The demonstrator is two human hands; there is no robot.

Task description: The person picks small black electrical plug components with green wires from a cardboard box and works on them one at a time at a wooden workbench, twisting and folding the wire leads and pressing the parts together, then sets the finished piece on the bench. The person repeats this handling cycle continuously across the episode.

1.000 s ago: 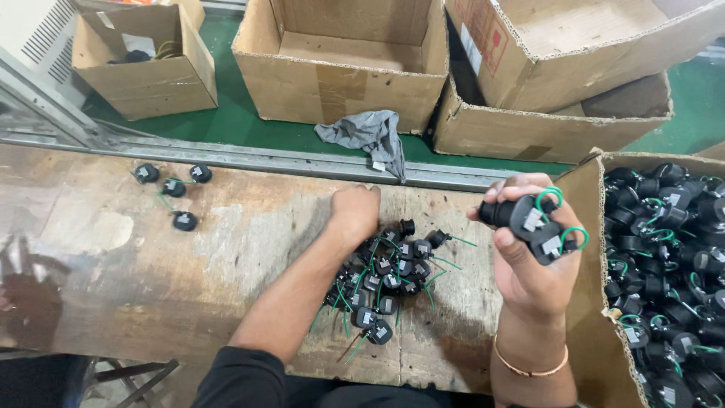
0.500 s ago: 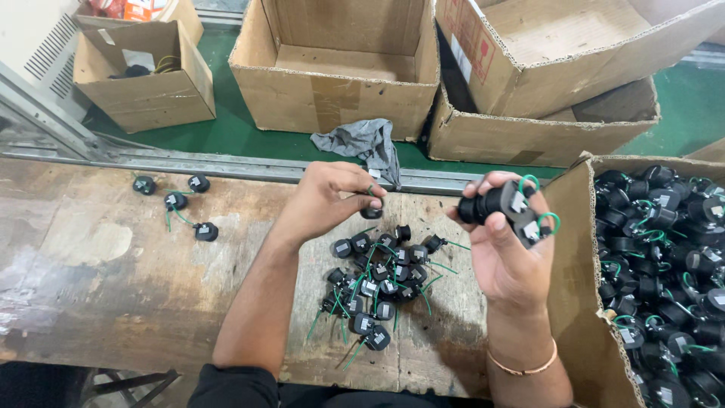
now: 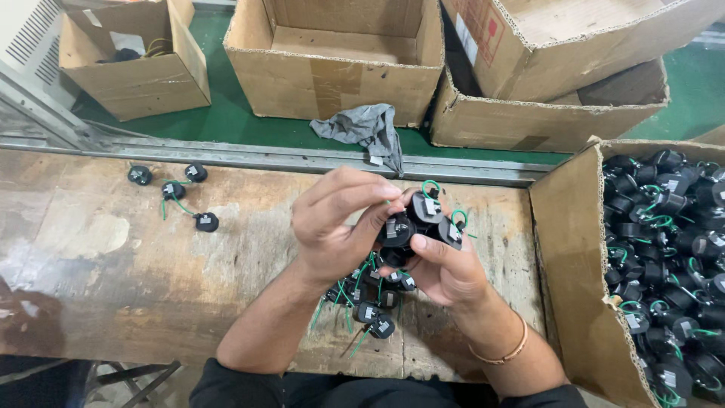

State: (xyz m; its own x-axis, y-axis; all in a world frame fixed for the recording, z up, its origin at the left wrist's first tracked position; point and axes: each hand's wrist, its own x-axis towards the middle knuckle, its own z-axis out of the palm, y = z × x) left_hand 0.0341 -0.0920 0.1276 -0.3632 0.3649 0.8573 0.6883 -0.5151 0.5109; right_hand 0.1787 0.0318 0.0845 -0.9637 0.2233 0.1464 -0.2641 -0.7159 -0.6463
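A cluster of black round components [image 3: 423,219] with green wire loops sits stacked roughly sideways, labels up, though its axis is hard to judge. The right hand [image 3: 445,272] cups it from beneath, fingers curled; the left hand [image 3: 336,223] pinches one piece at its fingertips. More components [image 3: 370,306] lie below the fingers.

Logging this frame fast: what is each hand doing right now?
Left hand: closed, fingertips pinching one of the black round parts.
Right hand: closed, cupping that cluster of parts from below.
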